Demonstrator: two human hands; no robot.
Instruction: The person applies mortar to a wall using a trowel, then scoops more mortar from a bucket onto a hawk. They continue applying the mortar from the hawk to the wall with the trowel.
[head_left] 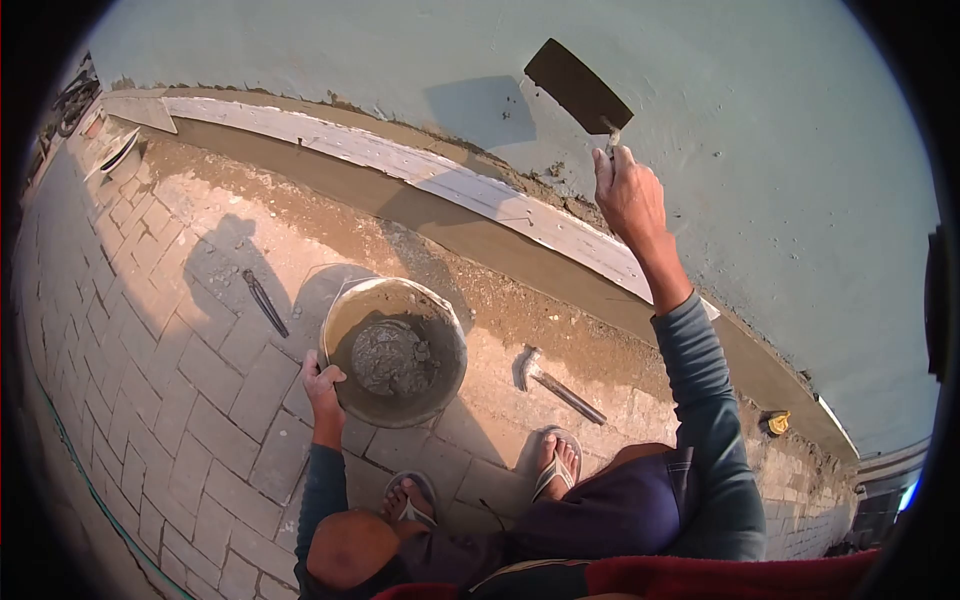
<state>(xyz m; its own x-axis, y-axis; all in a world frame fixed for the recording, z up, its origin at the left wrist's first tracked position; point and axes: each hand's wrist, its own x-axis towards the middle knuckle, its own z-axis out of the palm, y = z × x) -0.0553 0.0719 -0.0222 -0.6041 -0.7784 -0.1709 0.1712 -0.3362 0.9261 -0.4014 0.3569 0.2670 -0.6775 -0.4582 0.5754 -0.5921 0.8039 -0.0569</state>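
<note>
My right hand [632,192] is wrapped round the handle of a trowel [578,88], whose broad dark blade is raised in front of the pale blue-green wall [760,140]. The blade casts a shadow on the wall to its left. My left hand [322,384] grips the near-left rim of a bucket [456,352] standing on the paving. Grey wet mortar [388,358] lies in a heap inside the bucket. Below the trowel, a long white board [420,178] runs along the wall's base, with rough mortar on its upper edge.
A claw hammer [560,385] lies right of the bucket, and pincers [265,303] lie to its left. A yellow object [777,423], perhaps a tape measure, sits near the wall at right. Another container [118,155] stands far left. Loose sand borders the paving blocks [225,440].
</note>
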